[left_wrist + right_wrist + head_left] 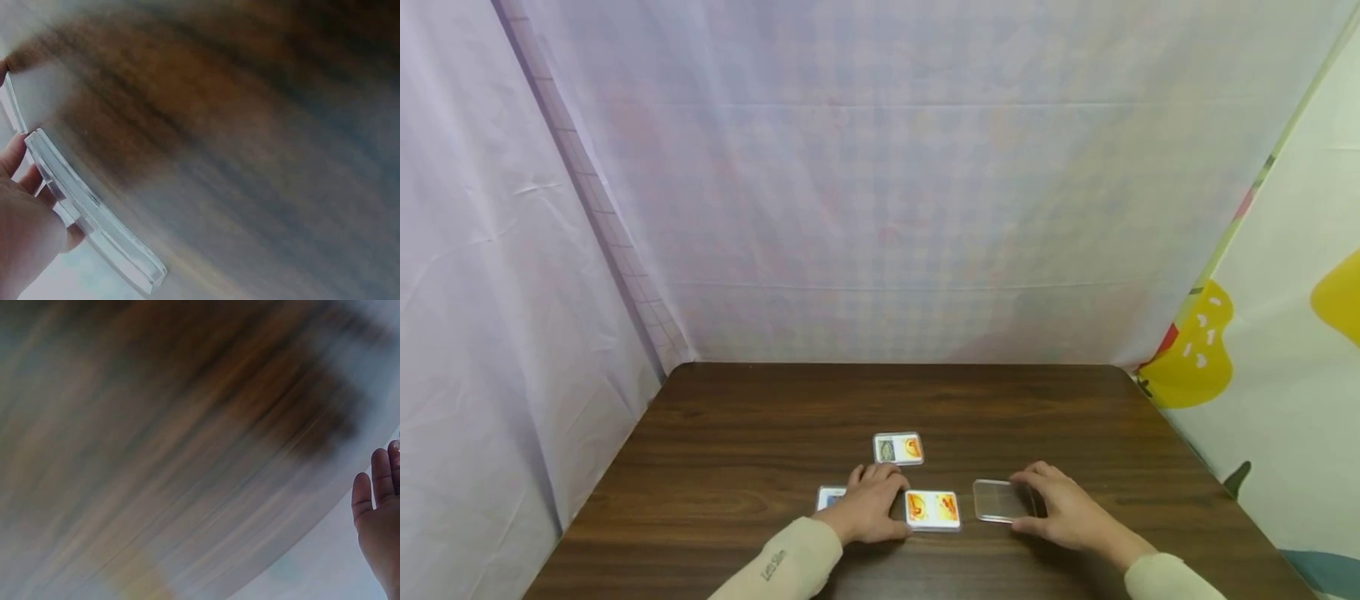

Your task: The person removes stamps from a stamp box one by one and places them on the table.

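From here the clear case (pixel 997 502), long axis sideways, lies just left of the right hand (pixel 1060 510) whose fingers pinch it, pointing toward the printed case (pixel 933 511) whose left end the left hand (pixel 868 507) grips.

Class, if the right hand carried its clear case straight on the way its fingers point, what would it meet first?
Probably the case with two orange pictures, held by the left hand, across a gap from the clear case, though height is unclear.

The table (pixel 737 433) is brown wood-grain, two cards (pixel 932 510) on it white and orange, the curtain (pixel 880 192) behind it palely checked.
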A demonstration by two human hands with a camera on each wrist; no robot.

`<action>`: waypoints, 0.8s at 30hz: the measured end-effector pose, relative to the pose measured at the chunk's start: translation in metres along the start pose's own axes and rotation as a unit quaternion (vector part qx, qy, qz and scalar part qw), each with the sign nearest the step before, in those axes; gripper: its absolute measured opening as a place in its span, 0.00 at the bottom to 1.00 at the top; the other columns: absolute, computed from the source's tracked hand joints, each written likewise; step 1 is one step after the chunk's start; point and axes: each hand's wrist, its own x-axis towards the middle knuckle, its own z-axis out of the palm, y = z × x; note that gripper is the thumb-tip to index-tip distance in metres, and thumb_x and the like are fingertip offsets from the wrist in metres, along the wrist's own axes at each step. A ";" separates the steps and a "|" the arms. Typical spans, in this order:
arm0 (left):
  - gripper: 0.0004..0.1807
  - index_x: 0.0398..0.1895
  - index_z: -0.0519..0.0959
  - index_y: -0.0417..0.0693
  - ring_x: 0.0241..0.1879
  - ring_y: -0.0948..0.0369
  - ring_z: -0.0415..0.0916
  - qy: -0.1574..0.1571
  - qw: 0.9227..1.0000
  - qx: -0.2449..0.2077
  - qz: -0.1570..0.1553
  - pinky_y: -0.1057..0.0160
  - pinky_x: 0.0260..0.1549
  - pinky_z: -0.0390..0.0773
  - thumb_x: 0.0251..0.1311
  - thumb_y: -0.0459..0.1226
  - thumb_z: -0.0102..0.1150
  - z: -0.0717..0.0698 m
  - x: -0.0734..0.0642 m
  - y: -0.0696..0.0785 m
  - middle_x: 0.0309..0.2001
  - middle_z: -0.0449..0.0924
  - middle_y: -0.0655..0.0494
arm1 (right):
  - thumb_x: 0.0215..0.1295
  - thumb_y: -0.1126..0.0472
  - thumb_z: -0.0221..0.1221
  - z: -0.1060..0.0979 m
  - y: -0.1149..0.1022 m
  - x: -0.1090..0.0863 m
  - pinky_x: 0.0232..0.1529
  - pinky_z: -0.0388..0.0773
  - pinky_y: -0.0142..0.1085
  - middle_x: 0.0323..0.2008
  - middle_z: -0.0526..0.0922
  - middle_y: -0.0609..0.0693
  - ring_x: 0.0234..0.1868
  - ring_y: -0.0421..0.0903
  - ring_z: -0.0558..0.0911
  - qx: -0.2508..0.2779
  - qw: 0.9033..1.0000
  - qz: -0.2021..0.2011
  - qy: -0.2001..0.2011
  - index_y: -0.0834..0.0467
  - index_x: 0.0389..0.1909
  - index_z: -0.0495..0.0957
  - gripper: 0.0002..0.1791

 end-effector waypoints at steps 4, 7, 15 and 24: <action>0.29 0.52 0.76 0.52 0.62 0.53 0.64 -0.003 1.000 0.012 0.004 0.43 0.64 0.59 0.50 0.54 0.70 -0.001 0.001 0.000 0.60 0.68 0.54 | 0.51 0.39 0.71 -0.005 0.007 -0.008 0.46 0.77 0.50 0.46 0.76 0.44 0.47 0.47 0.77 -0.003 1.000 0.010 -0.004 0.59 0.52 0.79 0.35; 0.29 0.52 0.76 0.53 0.62 0.54 0.64 -0.006 1.000 0.016 0.003 0.45 0.64 0.60 0.49 0.55 0.70 -0.002 0.000 0.001 0.59 0.68 0.54 | 0.51 0.40 0.72 -0.007 0.012 -0.013 0.46 0.77 0.50 0.46 0.76 0.44 0.47 0.47 0.77 -0.007 1.000 0.008 -0.002 0.59 0.52 0.79 0.34; 0.29 0.52 0.76 0.52 0.62 0.55 0.64 -0.013 1.000 0.007 0.003 0.48 0.62 0.63 0.49 0.54 0.71 -0.004 0.001 0.001 0.59 0.68 0.54 | 0.51 0.39 0.72 -0.015 0.022 -0.025 0.47 0.77 0.52 0.47 0.76 0.44 0.48 0.50 0.78 -0.016 1.000 0.013 -0.004 0.57 0.53 0.79 0.34; 0.30 0.53 0.76 0.51 0.63 0.54 0.64 -0.014 1.000 0.003 0.007 0.48 0.62 0.63 0.50 0.54 0.71 -0.002 0.002 -0.001 0.60 0.68 0.53 | 0.47 0.43 0.75 -0.018 0.031 -0.033 0.46 0.78 0.50 0.46 0.76 0.43 0.46 0.47 0.78 -0.037 0.999 0.002 0.020 0.57 0.51 0.80 0.33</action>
